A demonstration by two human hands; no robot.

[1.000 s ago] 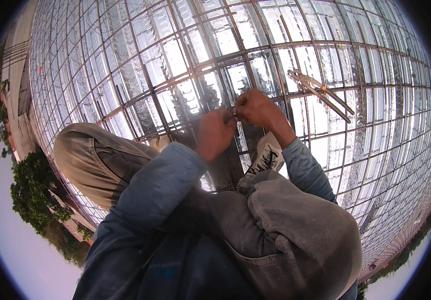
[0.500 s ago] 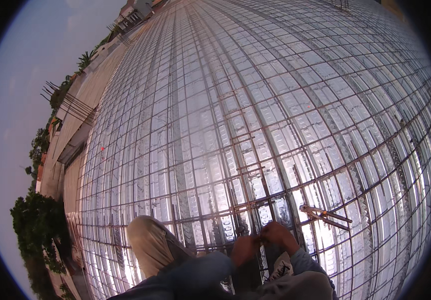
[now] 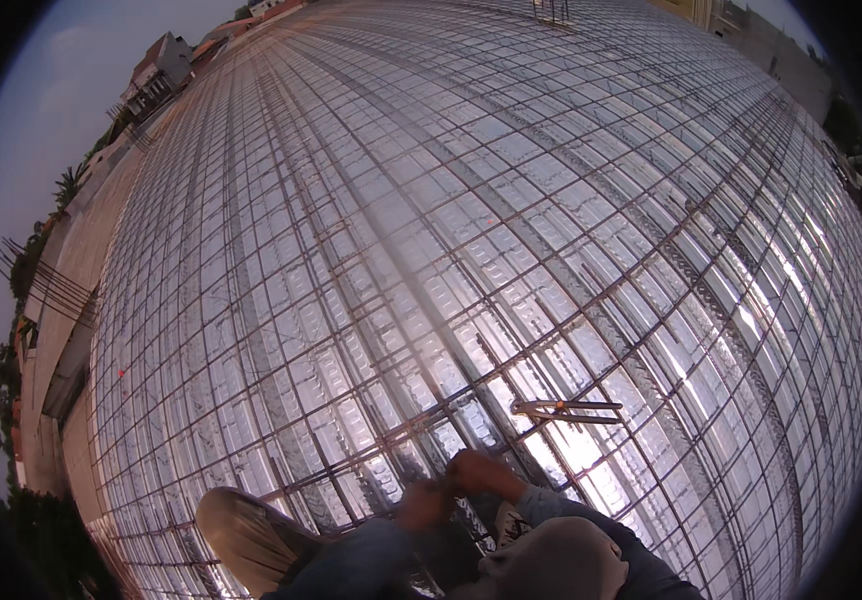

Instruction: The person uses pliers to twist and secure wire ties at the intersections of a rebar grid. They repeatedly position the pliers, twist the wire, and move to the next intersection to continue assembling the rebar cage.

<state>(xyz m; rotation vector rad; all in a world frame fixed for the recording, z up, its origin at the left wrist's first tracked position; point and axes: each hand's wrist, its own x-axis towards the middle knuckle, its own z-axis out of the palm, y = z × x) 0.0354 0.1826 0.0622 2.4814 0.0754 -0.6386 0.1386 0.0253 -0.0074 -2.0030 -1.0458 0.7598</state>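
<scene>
My right hand (image 3: 483,472) is low over a grid of steel reinforcing bars (image 3: 403,432), its fingers curled in. Whatever they hold, if anything, is hidden. Close against it on the left is my left hand (image 3: 424,504), smeared by motion, so its fingers do not show. Both are at a line where several bars run close together. To the right of them, a pair of pincers (image 3: 569,408) with two long handles lies on the bars, held by neither hand.
My bent left knee (image 3: 241,535) and right knee (image 3: 566,560) flank my hands. Shiny ribbed metal sheets (image 3: 526,270) lie under the bar grid. Along the left runs a concrete edge (image 3: 71,350) with upright bars (image 3: 46,285) sticking out. Buildings (image 3: 156,75) stand far off.
My view has turned to the right, so the grid and pincers appear farther left. My hands stay close together at the bars; the left one is more blurred.
</scene>
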